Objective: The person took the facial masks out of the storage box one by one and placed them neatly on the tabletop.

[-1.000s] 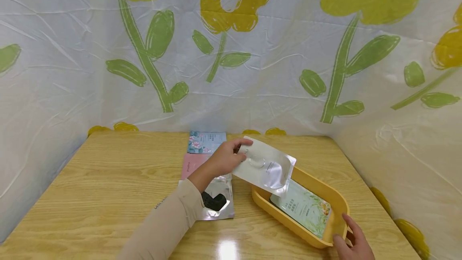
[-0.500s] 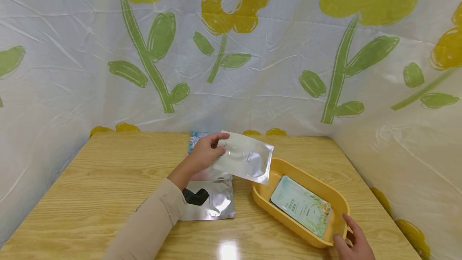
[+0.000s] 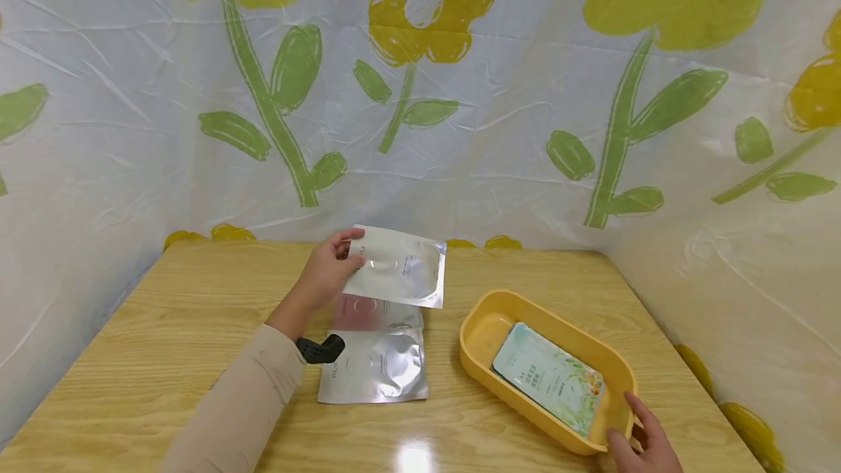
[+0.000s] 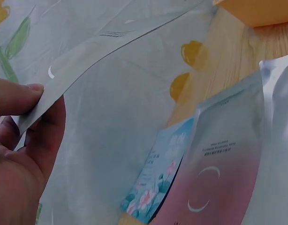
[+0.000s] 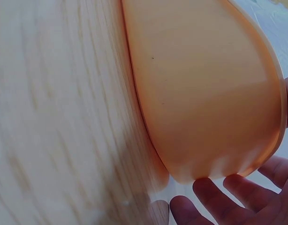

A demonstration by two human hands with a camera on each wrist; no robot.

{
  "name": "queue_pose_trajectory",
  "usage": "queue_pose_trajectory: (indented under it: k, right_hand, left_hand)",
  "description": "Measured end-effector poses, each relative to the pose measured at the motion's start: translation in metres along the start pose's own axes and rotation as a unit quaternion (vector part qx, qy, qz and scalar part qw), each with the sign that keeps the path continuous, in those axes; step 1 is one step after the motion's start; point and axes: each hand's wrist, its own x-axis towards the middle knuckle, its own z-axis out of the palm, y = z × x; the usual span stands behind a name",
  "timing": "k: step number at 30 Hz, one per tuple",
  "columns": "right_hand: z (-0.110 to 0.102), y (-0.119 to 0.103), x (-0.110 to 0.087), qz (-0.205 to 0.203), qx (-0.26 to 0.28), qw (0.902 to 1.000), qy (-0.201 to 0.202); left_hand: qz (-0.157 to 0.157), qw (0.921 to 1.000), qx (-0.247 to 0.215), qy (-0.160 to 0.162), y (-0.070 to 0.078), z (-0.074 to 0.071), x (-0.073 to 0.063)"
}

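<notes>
My left hand point(image 3: 325, 268) pinches one end of a white-silver sheet mask packet point(image 3: 397, 268) between thumb and fingers, raised over the table. Beneath it lie a pink sheet mask packet point(image 3: 358, 312) and a larger silver one point(image 3: 374, 367). The held packet hides a blue floral packet in the head view; this blue packet point(image 4: 158, 173) shows beside the pink one in the left wrist view. At the lower right, my right hand point(image 3: 647, 444) holds the near end of a yellow plastic basket point(image 3: 489, 327), fingertips against its outside. A pale green mask packet point(image 3: 548, 378) lies inside the basket.
The wooden table point(image 3: 210, 312) carries all of this. A white flower-printed cloth point(image 3: 499, 93) hangs behind and along both sides. A black device point(image 3: 322, 349) sits on the left wrist.
My left hand has carried the white-silver packet leftward from over the basket to above the row of packets. The right hand and the basket stay in place.
</notes>
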Motion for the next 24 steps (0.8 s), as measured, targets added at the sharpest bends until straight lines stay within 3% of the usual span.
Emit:
queue_pose_trajectory:
  k: [9, 24]
  right_hand:
    - [-0.001, 0.003, 0.002, -0.002, 0.011, 0.9999, 0.003]
    - [0.002, 0.002, 0.004, -0.014, 0.002, 0.9999, 0.009]
  left_hand:
    - [-0.012, 0.9989, -0.031, 0.033, -0.012, -0.036, 0.009]
    - [-0.033, 0.9969, -0.015, 0.07, -0.029, -0.097, 0.017]
